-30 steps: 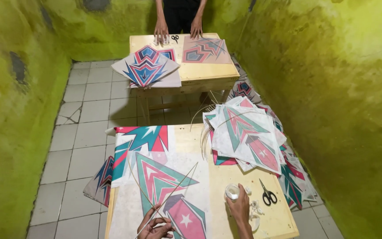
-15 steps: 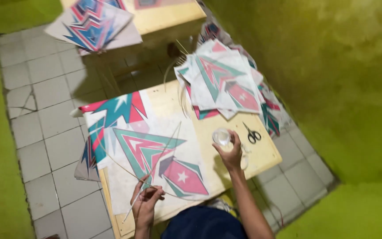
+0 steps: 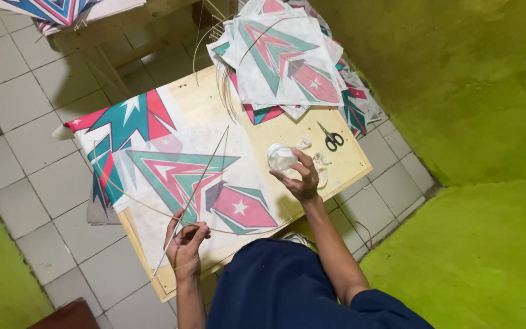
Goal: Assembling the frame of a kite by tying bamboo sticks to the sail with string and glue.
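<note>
Left hand (image 3: pixel 185 244) pinches a thin pale bamboo stick (image 3: pixel 197 190) over the teal-and-pink printed paper kite sheet (image 3: pixel 196 183) on the wooden counter (image 3: pixel 348 164). Right hand (image 3: pixel 302 180) closed around a small clear glue jar (image 3: pixel 281 157) — held just above the counter. Judgement — keep the stick along the sheet's centre line.

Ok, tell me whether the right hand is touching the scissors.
Apart. The head view shows the right hand holding a small clear jar, with bare table between it and the scissors.
</note>
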